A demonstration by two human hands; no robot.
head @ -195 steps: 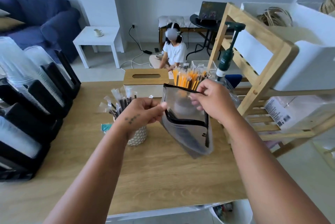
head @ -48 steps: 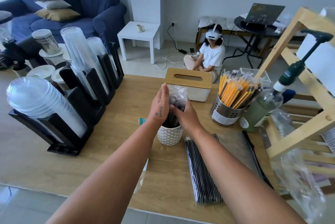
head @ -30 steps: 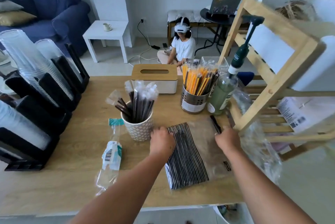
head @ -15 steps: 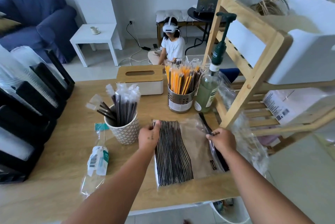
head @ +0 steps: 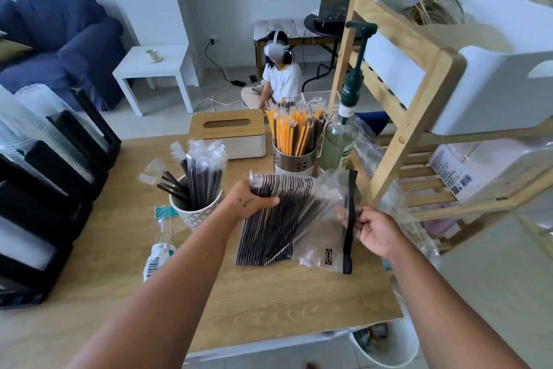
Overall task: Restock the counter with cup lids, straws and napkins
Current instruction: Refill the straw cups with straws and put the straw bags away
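A sheet of wrapped black straws (head: 269,225) is half lifted off the wooden counter (head: 269,303). My left hand (head: 248,201) grips its upper left part. My right hand (head: 374,231) pinches the black zip edge of a clear zip bag (head: 326,237) lying just right of the straws. A white patterned cup (head: 191,207) full of black wrapped straws stands left of my left hand. A metal holder (head: 294,159) with orange wrapped straws stands behind, next to a wood-topped tissue box (head: 230,137).
Black racks (head: 51,189) with stacked clear lids and cups line the left side. A pump bottle (head: 341,141) and a wooden shelf (head: 410,117) with white bins stand at the right. An empty plastic wrapper (head: 160,249) lies on the counter. A person sits on the floor behind.
My left hand has closed on the straw sheet and raised its top end off the counter. My right hand has taken hold of the bag's zip edge and lifted it.
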